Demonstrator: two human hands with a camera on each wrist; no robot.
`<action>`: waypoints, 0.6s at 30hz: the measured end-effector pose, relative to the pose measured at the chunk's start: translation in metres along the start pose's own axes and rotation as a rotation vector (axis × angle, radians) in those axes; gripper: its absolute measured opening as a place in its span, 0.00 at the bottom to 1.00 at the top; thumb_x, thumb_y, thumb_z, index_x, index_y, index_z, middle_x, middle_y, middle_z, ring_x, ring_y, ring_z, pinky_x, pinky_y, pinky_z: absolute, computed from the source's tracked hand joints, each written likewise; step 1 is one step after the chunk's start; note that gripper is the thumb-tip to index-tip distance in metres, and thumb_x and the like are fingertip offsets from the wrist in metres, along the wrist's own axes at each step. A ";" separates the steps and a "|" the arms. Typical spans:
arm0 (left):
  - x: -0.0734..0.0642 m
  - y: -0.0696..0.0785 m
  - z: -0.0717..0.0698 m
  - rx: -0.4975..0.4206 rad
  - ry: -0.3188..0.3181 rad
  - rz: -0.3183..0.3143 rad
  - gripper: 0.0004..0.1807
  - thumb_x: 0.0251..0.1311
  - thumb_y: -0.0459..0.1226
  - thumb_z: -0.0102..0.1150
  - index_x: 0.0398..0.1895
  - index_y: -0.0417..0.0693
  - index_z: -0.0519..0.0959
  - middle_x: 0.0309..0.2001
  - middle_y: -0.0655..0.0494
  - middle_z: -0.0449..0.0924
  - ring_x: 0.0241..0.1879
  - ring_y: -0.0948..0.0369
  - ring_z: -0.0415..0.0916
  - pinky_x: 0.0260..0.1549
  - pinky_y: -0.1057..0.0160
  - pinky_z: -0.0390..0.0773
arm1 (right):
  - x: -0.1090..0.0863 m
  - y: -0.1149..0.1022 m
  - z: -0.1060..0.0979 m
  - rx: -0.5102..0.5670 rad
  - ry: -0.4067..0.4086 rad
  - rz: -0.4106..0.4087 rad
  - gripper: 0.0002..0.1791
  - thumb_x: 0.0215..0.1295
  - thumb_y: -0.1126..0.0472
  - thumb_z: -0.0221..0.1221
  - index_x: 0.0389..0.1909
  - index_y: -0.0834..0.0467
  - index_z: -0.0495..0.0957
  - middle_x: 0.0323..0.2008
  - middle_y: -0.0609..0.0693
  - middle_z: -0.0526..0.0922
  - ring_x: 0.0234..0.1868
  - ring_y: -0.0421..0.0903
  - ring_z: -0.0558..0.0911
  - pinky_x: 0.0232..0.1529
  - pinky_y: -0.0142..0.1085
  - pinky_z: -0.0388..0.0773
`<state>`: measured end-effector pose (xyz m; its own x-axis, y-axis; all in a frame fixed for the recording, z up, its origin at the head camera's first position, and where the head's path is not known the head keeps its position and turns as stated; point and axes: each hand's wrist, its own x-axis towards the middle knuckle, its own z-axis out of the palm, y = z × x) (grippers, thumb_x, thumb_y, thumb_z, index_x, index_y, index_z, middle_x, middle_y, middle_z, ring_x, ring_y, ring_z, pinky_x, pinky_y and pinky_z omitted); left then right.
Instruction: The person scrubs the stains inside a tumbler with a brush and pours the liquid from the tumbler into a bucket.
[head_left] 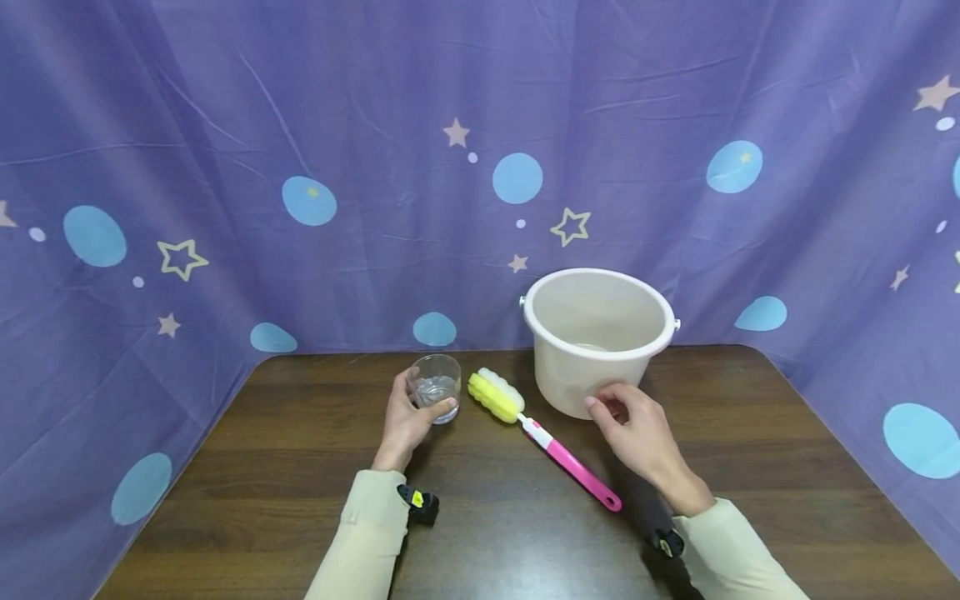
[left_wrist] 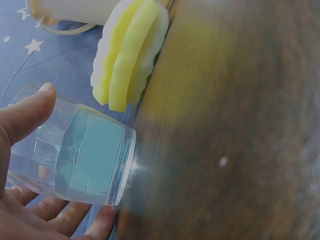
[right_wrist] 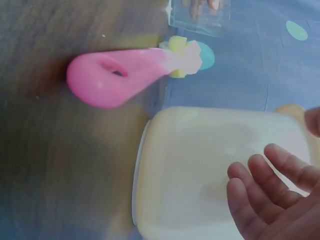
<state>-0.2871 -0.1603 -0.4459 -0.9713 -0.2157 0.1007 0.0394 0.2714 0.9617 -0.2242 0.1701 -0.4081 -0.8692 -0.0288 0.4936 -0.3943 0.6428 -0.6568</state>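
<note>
A clear drinking glass [head_left: 437, 387] stands on the table's left-middle part, its lower half looking like clear liquid. My left hand [head_left: 408, 421] holds it, thumb on the near side and fingers around the far side; the left wrist view shows the same glass [left_wrist: 80, 150] in the hand. Right of the glass lies a bottle brush [head_left: 573, 473] with a yellow and white sponge head [head_left: 497, 395] and a pink handle. My right hand [head_left: 637, 429] hovers in front of a white bucket [head_left: 585, 375], fingers loosely bent with nothing between them. Whether it touches the bucket I cannot tell.
The brown wooden table [head_left: 300, 483] has its back edge against a purple curtain [head_left: 375, 208] with stars and blue spots. At the back right, the bucket stands upright near that edge. The brush handle points toward the front right, between both hands.
</note>
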 end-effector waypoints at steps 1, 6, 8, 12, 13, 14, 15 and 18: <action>0.000 0.000 0.000 -0.001 0.000 -0.001 0.48 0.41 0.36 0.76 0.67 0.47 0.59 0.62 0.43 0.67 0.60 0.46 0.65 0.60 0.49 0.64 | 0.000 0.000 -0.001 0.004 0.022 -0.003 0.08 0.64 0.55 0.61 0.35 0.56 0.81 0.33 0.47 0.81 0.32 0.42 0.79 0.36 0.43 0.79; -0.001 0.001 -0.001 0.003 -0.003 0.002 0.48 0.42 0.36 0.76 0.68 0.47 0.59 0.62 0.43 0.67 0.60 0.46 0.65 0.60 0.48 0.64 | 0.002 0.002 -0.005 -0.006 0.171 0.006 0.12 0.66 0.53 0.59 0.34 0.58 0.81 0.31 0.48 0.81 0.32 0.42 0.77 0.35 0.42 0.76; -0.001 0.001 -0.001 0.005 -0.004 0.003 0.48 0.42 0.36 0.76 0.68 0.46 0.59 0.62 0.43 0.67 0.60 0.46 0.65 0.60 0.48 0.64 | 0.002 0.003 -0.006 -0.003 0.217 0.021 0.13 0.66 0.52 0.58 0.35 0.59 0.81 0.31 0.50 0.81 0.32 0.43 0.78 0.35 0.41 0.76; -0.001 0.002 -0.001 0.008 -0.004 0.003 0.48 0.42 0.36 0.76 0.68 0.46 0.58 0.62 0.42 0.67 0.60 0.46 0.65 0.60 0.48 0.64 | 0.004 0.006 -0.010 0.011 0.269 0.074 0.16 0.66 0.52 0.59 0.41 0.62 0.79 0.35 0.53 0.82 0.35 0.47 0.80 0.36 0.34 0.75; -0.002 0.002 -0.001 0.007 -0.003 0.004 0.48 0.42 0.35 0.76 0.68 0.45 0.58 0.62 0.42 0.67 0.60 0.46 0.65 0.60 0.48 0.64 | 0.005 0.007 -0.011 0.015 0.275 0.087 0.17 0.65 0.51 0.59 0.42 0.62 0.78 0.37 0.54 0.82 0.36 0.47 0.80 0.37 0.32 0.74; -0.002 0.002 -0.001 0.006 -0.003 0.006 0.48 0.42 0.35 0.76 0.68 0.45 0.58 0.62 0.42 0.67 0.60 0.46 0.65 0.60 0.48 0.64 | 0.006 0.008 -0.011 0.020 0.281 0.096 0.18 0.65 0.51 0.60 0.43 0.63 0.77 0.38 0.54 0.82 0.37 0.48 0.80 0.37 0.31 0.73; -0.002 0.002 -0.001 0.006 -0.002 0.008 0.48 0.42 0.35 0.76 0.68 0.45 0.58 0.62 0.42 0.67 0.60 0.46 0.65 0.61 0.48 0.63 | 0.006 0.008 -0.012 0.025 0.286 0.106 0.19 0.65 0.51 0.60 0.45 0.63 0.77 0.39 0.55 0.81 0.39 0.49 0.80 0.37 0.29 0.72; -0.002 0.002 -0.001 0.008 0.002 0.010 0.48 0.42 0.35 0.76 0.68 0.45 0.59 0.62 0.42 0.67 0.60 0.46 0.65 0.61 0.49 0.63 | 0.008 0.009 -0.015 0.046 0.294 0.126 0.21 0.65 0.51 0.60 0.48 0.65 0.75 0.42 0.56 0.80 0.41 0.50 0.80 0.39 0.31 0.73</action>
<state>-0.2845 -0.1601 -0.4435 -0.9704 -0.2144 0.1109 0.0474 0.2812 0.9585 -0.2304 0.1877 -0.4013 -0.7912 0.2759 0.5458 -0.3075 0.5919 -0.7450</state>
